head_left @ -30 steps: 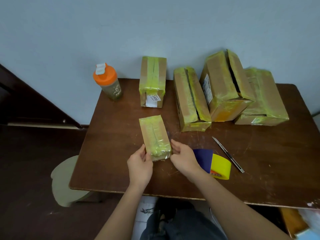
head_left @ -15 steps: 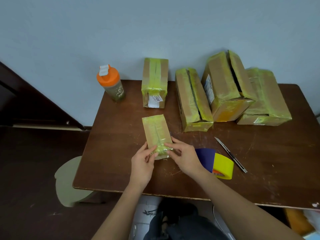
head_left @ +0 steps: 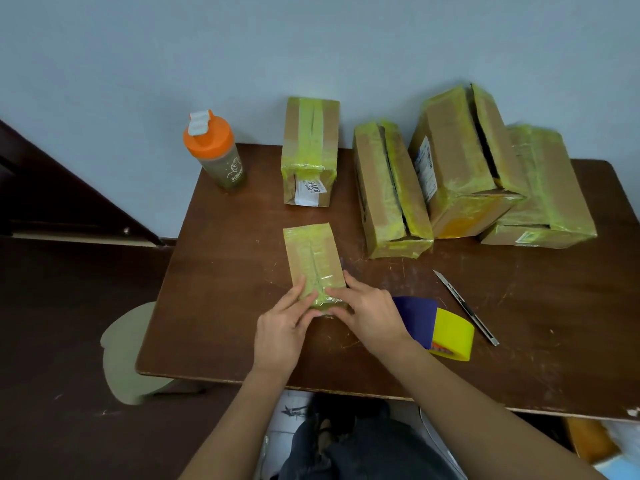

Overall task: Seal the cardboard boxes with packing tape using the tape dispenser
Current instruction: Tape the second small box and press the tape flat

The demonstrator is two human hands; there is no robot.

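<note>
A: Where does the box (head_left: 311, 261) lie?

B: Flat on the desk (head_left: 519, 323), its long axis running away from the person. Both hands meet at its near end: the left hand (head_left: 280, 327) and right hand (head_left: 369, 315) press straight fingers on the taped top, gripping nothing.

A: And the tape (head_left: 446, 329)?

B: Just right of the right hand, so that hand is nearer.

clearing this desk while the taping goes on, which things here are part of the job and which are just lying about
Job: small box pressed by left hand and right hand; tape roll; four boxes at the back.
Lying about: orange-lidded bottle; utility knife.
</note>
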